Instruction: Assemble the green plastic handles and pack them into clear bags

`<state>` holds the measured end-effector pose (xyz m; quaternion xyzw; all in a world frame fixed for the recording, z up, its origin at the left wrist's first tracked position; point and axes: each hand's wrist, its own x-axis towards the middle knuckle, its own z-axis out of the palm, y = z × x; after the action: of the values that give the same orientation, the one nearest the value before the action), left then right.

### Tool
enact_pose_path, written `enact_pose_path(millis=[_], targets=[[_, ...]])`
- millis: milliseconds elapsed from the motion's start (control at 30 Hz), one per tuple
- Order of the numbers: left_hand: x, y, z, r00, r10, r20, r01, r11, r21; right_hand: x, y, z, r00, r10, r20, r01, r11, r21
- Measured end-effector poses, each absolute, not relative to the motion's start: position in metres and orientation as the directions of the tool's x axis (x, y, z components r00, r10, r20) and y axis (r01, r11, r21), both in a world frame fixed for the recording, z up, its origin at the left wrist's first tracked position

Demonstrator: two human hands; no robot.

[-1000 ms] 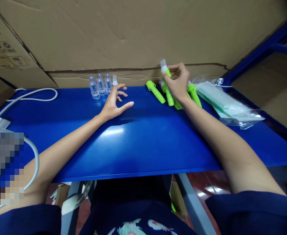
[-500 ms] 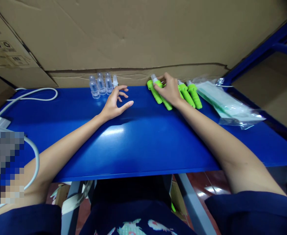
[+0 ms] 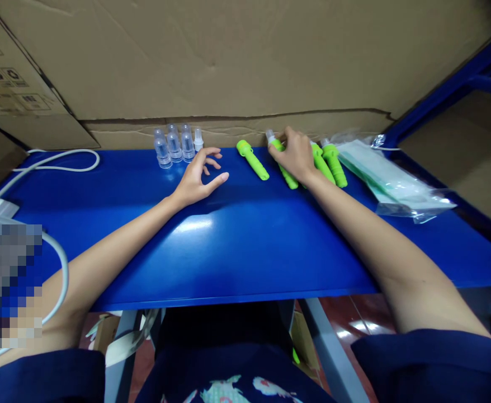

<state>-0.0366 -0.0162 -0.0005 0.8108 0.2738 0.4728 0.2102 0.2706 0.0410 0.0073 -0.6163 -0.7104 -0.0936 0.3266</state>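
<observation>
My right hand (image 3: 296, 154) has its thumb and fingers around a lime-green tube-like bottle with a translucent tip (image 3: 286, 172), lying on the blue table. Two more green bottles, one upper (image 3: 324, 167) and one at the far right (image 3: 334, 166), lie beside this hand, partly covered. A separate green tube without a clear tip (image 3: 253, 160) lies to the left of it. My left hand (image 3: 199, 178) rests open over the table, fingers apart and holding nothing. Just behind it stand three clear plastic bottle-shaped caps (image 3: 174, 144) and a small white nozzle (image 3: 198, 140).
A clear plastic bag with pale green-white contents (image 3: 390, 176) lies at the right of the blue table (image 3: 229, 246). Cardboard (image 3: 245, 61) walls off the back. A white cable (image 3: 67, 168) loops at the left, near a white device partly blurred out.
The green tube without a tip has shifted left, apart from the others. My right hand has moved slightly right with its bottle. My left hand has stayed in place.
</observation>
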Motion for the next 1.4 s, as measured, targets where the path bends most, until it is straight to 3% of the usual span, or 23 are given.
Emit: enact_pose_path(millis=[167, 500, 633, 900, 1100, 1400], targets=[[-0.036, -0.016, 0.000, 0.408, 0.637, 0.653, 0.243, -0.766, 0.595, 0.268, 0.039, 0.007, -0.071, 0.843, 0.533, 0.973, 0.177, -0.150], [-0.037, -0.016, -0.001, 0.414, 0.632, 0.655, 0.239, -0.770, 0.592, 0.268, 0.034, 0.011, -0.095, 0.853, 0.513, 0.982, 0.166, -0.094], [-0.037, -0.016, -0.001, 0.423, 0.617, 0.664, 0.248, -0.783, 0.570, 0.256, 0.022, 0.022, -0.103, 0.866, 0.489, 0.992, 0.128, -0.018], [-0.036, -0.018, 0.000, 0.428, 0.603, 0.674, 0.252, -0.795, 0.551, 0.214, -0.003, 0.025, -0.259, 0.884, 0.390, 0.965, 0.254, 0.065], [-0.035, -0.018, 0.001, 0.438, 0.598, 0.671, 0.269, -0.799, 0.537, 0.205, -0.007, 0.018, -0.313, 0.911, 0.268, 0.946, 0.323, 0.007], [-0.038, -0.017, 0.001, 0.432, 0.602, 0.672, 0.410, -0.794, 0.449, 0.199, -0.011, 0.017, -0.431, 0.847, 0.310, 0.873, 0.479, -0.095]])
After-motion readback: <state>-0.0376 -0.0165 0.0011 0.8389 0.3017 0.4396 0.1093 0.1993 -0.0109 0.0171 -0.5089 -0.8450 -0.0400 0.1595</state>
